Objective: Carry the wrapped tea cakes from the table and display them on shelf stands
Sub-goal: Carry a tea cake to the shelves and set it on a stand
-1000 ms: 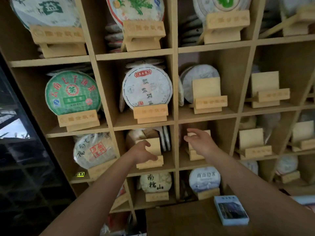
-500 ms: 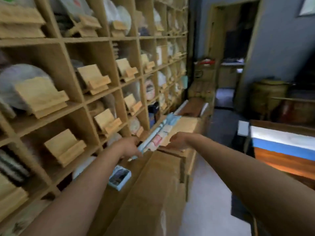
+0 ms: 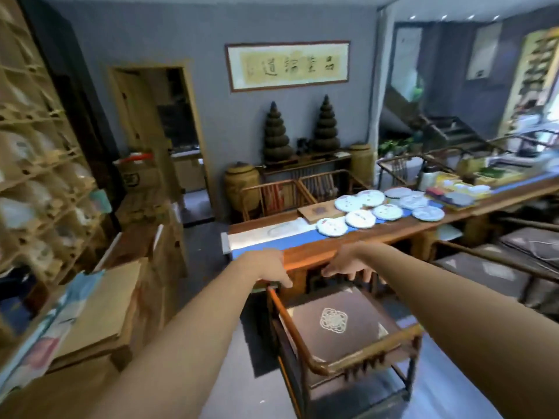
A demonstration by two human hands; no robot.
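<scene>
A grey-walled tea room holds a long wooden table (image 3: 402,228) that runs from the middle of the view off to the right, with a blue cloth runner (image 3: 272,244) along its top. On the runner lie the wrapped tea cakes (image 3: 381,208), flat round discs in pale paper with small printed marks, set out in two loose rows, some touching their neighbours. They sit well beyond both hands, further along the table and to the right.

The left hand (image 3: 267,267) hangs in the air in front of the near end of the table, palm down, fingers loosely bent and pointing down, holding nothing. The right hand (image 3: 348,264) hangs just beside it at the same height, fingers relaxed and drooping, also empty. Below them stands a dark wooden chair (image 3: 341,358) with a curved rail and a dark flat cushion bearing a pale woven emblem.

On the far left a pale wooden shelf (image 3: 39,164) of square compartments is blurred; light round shapes and small wooden stands (image 3: 54,204) show in it. A framed calligraphy scroll (image 3: 287,65) hangs on the back wall above two dark stacked cone-shaped towers (image 3: 275,131).
</scene>
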